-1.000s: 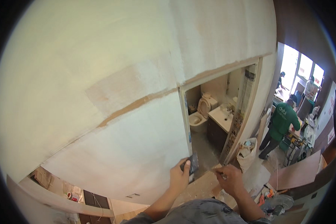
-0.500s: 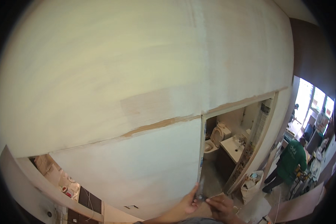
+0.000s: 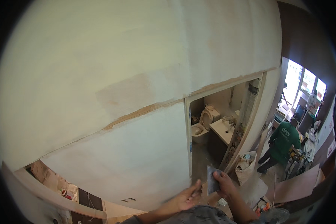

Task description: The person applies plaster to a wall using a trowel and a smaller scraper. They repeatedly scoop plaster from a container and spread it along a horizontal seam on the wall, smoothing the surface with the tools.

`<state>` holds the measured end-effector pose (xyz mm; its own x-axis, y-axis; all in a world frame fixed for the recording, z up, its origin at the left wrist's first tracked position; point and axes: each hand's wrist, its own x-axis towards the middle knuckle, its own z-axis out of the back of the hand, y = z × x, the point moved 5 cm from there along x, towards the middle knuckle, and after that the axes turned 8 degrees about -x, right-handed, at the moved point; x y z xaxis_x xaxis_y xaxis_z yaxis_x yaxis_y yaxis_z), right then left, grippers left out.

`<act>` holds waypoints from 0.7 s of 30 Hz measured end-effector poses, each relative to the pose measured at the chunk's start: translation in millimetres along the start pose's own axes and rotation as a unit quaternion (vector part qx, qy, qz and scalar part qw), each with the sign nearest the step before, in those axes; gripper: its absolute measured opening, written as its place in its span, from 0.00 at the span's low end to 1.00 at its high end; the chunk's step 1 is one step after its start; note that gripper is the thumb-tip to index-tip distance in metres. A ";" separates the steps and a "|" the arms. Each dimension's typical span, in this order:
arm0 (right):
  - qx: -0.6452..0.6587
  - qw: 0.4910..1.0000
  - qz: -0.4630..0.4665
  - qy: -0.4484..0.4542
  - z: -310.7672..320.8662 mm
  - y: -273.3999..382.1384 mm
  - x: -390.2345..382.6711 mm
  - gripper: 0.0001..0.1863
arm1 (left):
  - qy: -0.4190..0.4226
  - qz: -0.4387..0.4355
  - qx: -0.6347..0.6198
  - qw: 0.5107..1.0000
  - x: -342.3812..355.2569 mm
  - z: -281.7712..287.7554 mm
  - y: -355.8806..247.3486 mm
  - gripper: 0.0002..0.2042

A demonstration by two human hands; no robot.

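My left hand (image 3: pixel 188 196) is low in the middle of the head view, its thumb raised and fingers curled around something dark I cannot make out clearly. Just right of it, my right hand (image 3: pixel 224 184) grips a flat grey blade (image 3: pixel 212 181), held upright. Both hands are below the bathroom doorway (image 3: pixel 201 156). A broad, patchily coated wall (image 3: pixel 123 142) rises before me, with a rough brown seam (image 3: pixel 138 114) running to the door's upper frame.
The bathroom holds a toilet (image 3: pixel 199 130) and a sink (image 3: pixel 224 127). A white sack (image 3: pixel 244 170) stands by the doorway. A co-worker in green (image 3: pixel 283 142) bends at cluttered equipment on the right; two other people (image 3: pixel 311 100) are near windows. Boards (image 3: pixel 295 184) lie at lower right.
The grey blade has passed from my left hand to my right, which now holds it upright. My left hand has moved apart, lower. The co-worker in green is bent further forward than a second ago.
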<state>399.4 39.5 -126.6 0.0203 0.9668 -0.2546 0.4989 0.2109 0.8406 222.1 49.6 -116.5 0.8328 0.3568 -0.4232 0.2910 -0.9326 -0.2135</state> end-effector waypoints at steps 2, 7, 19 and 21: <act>-0.272 0.962 0.006 -0.006 19.4 -1.4 1.4 0.15 | 0.084 -0.046 -0.007 0.995 -16.1 7.3 -31.2 0.16; 0.002 0.989 0.073 -0.125 22.9 23.7 -13.3 0.17 | -0.044 -0.243 0.103 0.963 -27.7 -19.2 -65.1 0.23; -0.251 0.908 0.307 -0.137 -55.9 77.3 -39.1 0.13 | -0.054 -0.192 0.000 0.980 -32.3 -1.2 -37.8 0.28; -0.101 0.890 0.444 -0.015 -103.7 132.7 -75.8 0.04 | -0.064 -0.229 0.016 0.971 -43.6 10.4 -44.5 0.27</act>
<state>374.2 9.1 53.8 0.3533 0.7620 0.5427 0.1083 -0.6096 0.7853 167.9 76.1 -97.7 0.5540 0.7396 -0.3823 0.6004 -0.6730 -0.4320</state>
